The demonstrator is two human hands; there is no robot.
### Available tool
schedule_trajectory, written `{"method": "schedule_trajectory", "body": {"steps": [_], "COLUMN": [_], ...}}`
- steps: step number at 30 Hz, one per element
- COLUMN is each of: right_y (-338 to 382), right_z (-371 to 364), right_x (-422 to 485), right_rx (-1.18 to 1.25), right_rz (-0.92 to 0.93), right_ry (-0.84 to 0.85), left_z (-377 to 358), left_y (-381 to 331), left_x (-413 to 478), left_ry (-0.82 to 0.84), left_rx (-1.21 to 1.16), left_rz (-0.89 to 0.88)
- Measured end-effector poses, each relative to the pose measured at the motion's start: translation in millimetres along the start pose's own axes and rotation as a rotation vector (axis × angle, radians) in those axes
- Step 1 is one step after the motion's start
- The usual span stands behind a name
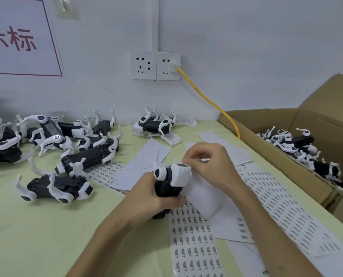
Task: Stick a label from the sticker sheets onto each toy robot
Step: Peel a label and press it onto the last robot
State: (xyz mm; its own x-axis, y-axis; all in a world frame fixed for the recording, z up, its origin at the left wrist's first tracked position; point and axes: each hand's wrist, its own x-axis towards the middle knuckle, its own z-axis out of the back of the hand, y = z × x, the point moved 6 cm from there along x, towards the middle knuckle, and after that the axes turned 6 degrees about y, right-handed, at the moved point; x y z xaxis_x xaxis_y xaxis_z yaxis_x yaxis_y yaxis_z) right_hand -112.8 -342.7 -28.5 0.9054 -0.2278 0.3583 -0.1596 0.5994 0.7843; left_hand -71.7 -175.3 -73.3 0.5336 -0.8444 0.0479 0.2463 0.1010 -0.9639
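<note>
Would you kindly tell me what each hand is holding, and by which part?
The left hand grips a toy robot round its black body. The right hand pinches its white end; whether it holds anything more cannot be told.

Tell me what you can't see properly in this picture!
Head view:
- Label: the right hand covers that spot on the held toy robot, gripped by the left hand.
- Sticker sheets: print too small to read.
- Wall sign: cut off by the left edge.
- Cardboard box: cut off by the right edge.
</note>
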Motion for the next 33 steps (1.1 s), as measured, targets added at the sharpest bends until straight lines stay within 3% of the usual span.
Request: {"method": "schedule_trajectory", "body": {"steps": [10, 14, 17, 23, 26, 33], "right_y": [-7, -2, -4, -7, -5, 4], "right_z": [1, 9, 17, 6, 3, -9], "right_x": [3, 3, 3, 4, 4, 2], "right_rx": [-0.042, -0.051, 0.094, 0.374, 0.412, 0.346], "right_rz": [-0.048, 0.035, 0.038, -0.025, -0.019, 0.047], "right_ry": [0.017, -0.167, -0.259, -0.146, -0.095, 0.07], "left_z": [-10, -4, 1, 9, 17, 31], "left_y": [-6, -4, 0, 8, 3, -8], "left_x": [-1, -1, -1, -4, -3, -7], "left_ry": [0.057, 0.015, -0.022, -0.002, -0.074, -0.229], "left_rx": [0.121, 0.085, -0.022, -0.55, -0.83, -0.686], "left_rz": [-0.015, 0.015, 0.079, 0.262, 0.157, -0.004]}}
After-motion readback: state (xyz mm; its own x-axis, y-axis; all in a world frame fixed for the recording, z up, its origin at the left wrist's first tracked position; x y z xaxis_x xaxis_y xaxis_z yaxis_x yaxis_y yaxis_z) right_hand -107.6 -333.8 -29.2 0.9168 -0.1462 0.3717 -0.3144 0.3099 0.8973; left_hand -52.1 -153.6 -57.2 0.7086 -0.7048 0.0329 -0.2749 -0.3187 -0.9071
